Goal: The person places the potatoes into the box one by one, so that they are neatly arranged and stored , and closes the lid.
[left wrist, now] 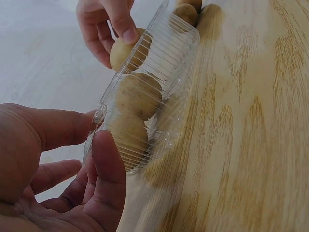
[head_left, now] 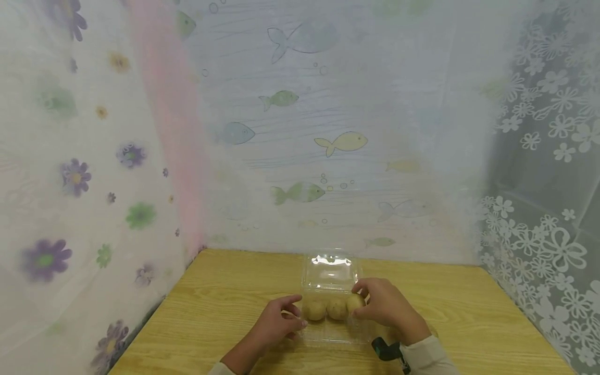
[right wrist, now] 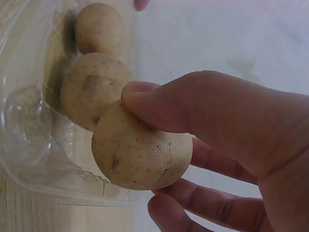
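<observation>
Right hand point(head_left: 385, 306), at the clear box's point(head_left: 332, 337) three o'clock, should gently lower its pinched potato point(right wrist: 140, 152); left hand's point(head_left: 274, 324) grip unclear.

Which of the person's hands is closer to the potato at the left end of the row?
The left hand: it is beside the left-end potato, at the left edge of the clear box. The right hand is farther along, holding the right-end potato.

The left hand's point(left wrist: 55, 173) fingers are at the near end of a clear plastic container point(left wrist: 186, 41) — two potatoes point(left wrist: 137, 96) inside; farther along, the right hand point(left wrist: 96, 14) grips another potato point(left wrist: 125, 53). More potatoes point(left wrist: 187, 13) lie beyond on the surface point(left wrist: 241, 121).
</observation>
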`<state>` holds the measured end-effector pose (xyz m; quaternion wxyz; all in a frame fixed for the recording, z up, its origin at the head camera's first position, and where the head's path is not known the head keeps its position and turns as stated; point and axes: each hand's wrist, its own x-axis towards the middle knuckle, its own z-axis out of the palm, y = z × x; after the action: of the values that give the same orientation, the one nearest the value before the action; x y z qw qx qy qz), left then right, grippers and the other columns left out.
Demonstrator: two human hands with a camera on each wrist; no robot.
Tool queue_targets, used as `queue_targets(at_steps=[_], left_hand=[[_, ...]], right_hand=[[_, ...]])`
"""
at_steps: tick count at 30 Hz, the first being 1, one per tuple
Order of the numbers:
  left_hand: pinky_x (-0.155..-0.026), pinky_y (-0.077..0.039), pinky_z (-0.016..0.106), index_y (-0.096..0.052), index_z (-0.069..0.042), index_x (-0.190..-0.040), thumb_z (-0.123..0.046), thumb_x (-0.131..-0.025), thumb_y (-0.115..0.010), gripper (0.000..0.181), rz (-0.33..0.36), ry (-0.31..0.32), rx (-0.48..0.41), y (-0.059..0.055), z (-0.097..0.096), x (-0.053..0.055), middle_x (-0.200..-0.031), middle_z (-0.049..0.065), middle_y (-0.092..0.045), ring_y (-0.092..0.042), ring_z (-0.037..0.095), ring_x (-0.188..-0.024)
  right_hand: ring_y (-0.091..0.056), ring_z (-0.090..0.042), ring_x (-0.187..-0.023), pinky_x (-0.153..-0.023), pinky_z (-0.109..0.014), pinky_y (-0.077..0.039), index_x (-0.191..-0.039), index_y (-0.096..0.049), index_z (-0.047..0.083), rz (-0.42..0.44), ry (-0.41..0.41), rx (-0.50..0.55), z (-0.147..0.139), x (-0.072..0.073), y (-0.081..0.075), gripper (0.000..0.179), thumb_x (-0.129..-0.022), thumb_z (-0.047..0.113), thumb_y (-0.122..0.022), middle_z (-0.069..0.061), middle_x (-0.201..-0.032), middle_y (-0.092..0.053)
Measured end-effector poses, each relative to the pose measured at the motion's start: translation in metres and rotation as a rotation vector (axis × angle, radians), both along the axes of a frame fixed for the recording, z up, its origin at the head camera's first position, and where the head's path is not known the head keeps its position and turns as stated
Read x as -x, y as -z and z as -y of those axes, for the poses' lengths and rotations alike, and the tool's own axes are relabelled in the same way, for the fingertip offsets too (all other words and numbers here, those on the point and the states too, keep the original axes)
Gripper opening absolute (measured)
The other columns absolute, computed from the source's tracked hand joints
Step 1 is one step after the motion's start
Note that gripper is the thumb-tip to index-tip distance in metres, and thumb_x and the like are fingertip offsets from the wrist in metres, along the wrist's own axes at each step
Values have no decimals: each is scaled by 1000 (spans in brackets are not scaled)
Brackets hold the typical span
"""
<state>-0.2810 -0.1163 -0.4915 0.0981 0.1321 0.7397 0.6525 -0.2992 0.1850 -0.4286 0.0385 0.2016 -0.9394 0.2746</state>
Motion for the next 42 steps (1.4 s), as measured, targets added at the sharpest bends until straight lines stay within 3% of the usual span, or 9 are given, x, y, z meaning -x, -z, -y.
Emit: queue_targets(at_steps=[42], left_hand=[[-66, -64, 36, -48, 1, -152, -8, -89, -80, 71, 7, 4, 19, 2, 3, 5, -113, 17, -58, -71, 20, -89]], right_hand=[[-62, -15, -85, -72, -33, -52, -109, -75, 10, 21, 10, 18, 3, 7, 10, 48, -69, 28, -94, 1, -92, -71]])
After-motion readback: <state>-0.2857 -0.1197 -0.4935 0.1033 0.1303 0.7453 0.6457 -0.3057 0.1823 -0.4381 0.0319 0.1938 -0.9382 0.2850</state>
